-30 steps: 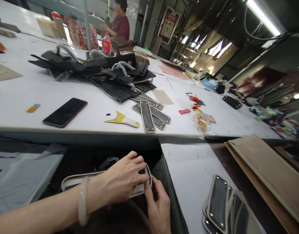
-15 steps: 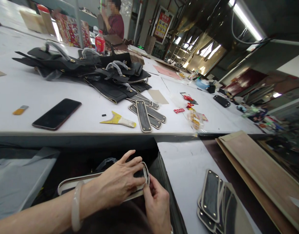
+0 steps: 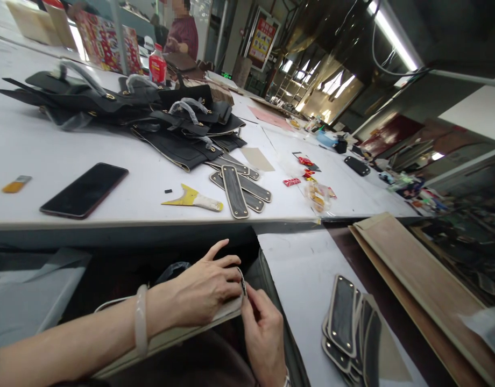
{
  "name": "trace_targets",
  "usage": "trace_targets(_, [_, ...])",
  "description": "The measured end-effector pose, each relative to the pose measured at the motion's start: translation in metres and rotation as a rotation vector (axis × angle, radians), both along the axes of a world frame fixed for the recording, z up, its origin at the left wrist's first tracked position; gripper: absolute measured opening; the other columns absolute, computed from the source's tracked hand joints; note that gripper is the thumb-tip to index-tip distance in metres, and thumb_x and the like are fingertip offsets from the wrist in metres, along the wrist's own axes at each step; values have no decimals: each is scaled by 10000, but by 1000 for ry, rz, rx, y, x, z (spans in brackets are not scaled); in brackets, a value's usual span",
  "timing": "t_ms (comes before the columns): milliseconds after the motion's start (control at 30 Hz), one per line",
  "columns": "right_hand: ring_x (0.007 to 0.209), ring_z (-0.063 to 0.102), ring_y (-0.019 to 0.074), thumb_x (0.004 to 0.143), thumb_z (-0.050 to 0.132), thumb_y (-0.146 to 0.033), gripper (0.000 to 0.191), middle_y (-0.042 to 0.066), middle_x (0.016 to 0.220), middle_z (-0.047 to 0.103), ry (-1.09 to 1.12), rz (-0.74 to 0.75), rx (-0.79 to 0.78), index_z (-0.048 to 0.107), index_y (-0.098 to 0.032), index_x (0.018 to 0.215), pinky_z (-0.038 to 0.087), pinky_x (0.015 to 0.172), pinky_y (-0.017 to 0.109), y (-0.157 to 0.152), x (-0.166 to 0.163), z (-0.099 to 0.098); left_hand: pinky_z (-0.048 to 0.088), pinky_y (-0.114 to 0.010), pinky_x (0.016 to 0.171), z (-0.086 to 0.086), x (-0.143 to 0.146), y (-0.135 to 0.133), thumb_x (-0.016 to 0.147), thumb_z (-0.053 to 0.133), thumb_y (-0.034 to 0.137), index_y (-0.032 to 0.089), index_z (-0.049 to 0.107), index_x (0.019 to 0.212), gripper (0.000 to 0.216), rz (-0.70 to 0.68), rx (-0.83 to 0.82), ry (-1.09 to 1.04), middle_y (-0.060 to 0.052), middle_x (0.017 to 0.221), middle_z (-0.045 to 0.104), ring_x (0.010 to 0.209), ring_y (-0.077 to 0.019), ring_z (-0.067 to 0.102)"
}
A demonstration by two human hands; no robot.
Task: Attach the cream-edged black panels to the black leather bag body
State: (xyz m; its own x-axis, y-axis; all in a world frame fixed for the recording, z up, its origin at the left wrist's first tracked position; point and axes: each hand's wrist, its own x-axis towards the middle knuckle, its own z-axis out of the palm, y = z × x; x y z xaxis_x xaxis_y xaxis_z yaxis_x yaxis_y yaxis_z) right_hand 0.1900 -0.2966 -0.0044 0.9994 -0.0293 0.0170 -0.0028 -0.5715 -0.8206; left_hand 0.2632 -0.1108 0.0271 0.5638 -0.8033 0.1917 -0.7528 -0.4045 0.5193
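In the head view, a long bag piece [image 3: 230, 310] with a pale edge lies across my lap, mostly covered by my left forearm. My left hand [image 3: 205, 290], a pale bangle at the wrist, grips its right end with bent fingers, one finger raised. My right hand [image 3: 266, 333] pinches the edge at that same end between thumb and fingers. What lies under the fingertips is hidden. To the right, a stack of dark riveted strips [image 3: 342, 314] with pale borders rests on a white surface.
On the table ahead are a phone [image 3: 85, 191], a yellow forked tool [image 3: 191, 198], more riveted strips [image 3: 234, 191] and black bags [image 3: 167, 134]. A red-labelled bottle [image 3: 157, 64] stands behind them. Brown boards [image 3: 425, 285] lean at right. A person [image 3: 185, 32] is at the far side.
The bag piece has tilted, so its inner side is less visible and its pale outer face shows. My hands stay at its right end. The view has shifted slightly.
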Motion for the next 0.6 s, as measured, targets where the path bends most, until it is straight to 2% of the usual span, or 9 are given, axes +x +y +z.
trace_targets(67, [731,534,157,958,480,-406,312,19,789,580,2,-5,73,706,-194,926,421,678,244,-3,2,-4,25,-534,1176,0,7,0,860,524,82,241,612,984,221,12,-25,68,17,972,694,1196,-201,530])
trace_targets(133, [676,472,140,928,548,-439,322,-7,717,525,62,-64,208,672,-184,778,391,628,237,-6,5,-10,174,-501,1158,-1,15,-1,841,494,45,215,608,1002,260,15,-53,98,-7,982,686,1102,-187,585])
trace_targets(233, [594,376,113,813,714,-453,363,-44,596,444,227,-223,598,585,-175,618,330,541,226,-7,13,-20,408,-363,1026,-6,27,-7,819,485,31,181,620,1065,318,17,-86,134,-55,1090,665,1040,-190,614])
trace_targets(300, [580,378,105,740,785,-456,356,-51,582,469,321,-277,823,595,-175,630,334,529,219,-5,18,-26,486,-309,915,-11,35,-12,808,496,38,167,658,1042,312,31,-73,185,-68,1085,676,1003,-207,636])
trace_targets(333, [581,396,105,718,801,-463,348,-50,594,497,348,-277,886,608,-180,654,349,534,217,-4,20,-28,504,-297,880,-13,39,-14,803,506,43,167,682,1004,295,32,-60,209,-64,1050,689,965,-210,650])
trace_targets(433, [655,505,120,725,795,-475,306,-39,700,601,379,-264,943,661,-210,795,420,589,215,2,21,-32,525,-253,808,-16,46,-16,791,539,56,177,723,905,248,22,-45,253,-39,949,718,850,-184,674])
trace_targets(500, [857,596,158,753,773,-482,343,-2,918,686,403,-271,976,694,-229,970,482,718,233,5,20,-33,521,-223,806,-17,48,-16,783,550,49,183,731,906,257,12,-47,273,-28,947,730,851,-168,679])
trace_targets(567, [1070,589,209,799,721,-508,418,47,1129,683,406,-231,962,694,-214,1096,488,887,289,8,20,-33,519,-211,815,-16,49,-15,780,552,43,186,734,920,270,7,-50,288,-26,954,737,861,-161,682])
trace_targets(600, [1106,584,230,822,689,-522,431,67,1158,679,386,-206,925,700,-197,1106,480,932,321,9,20,-33,520,-213,819,-16,49,-15,779,551,41,186,734,926,276,6,-51,293,-27,957,739,865,-163,684])
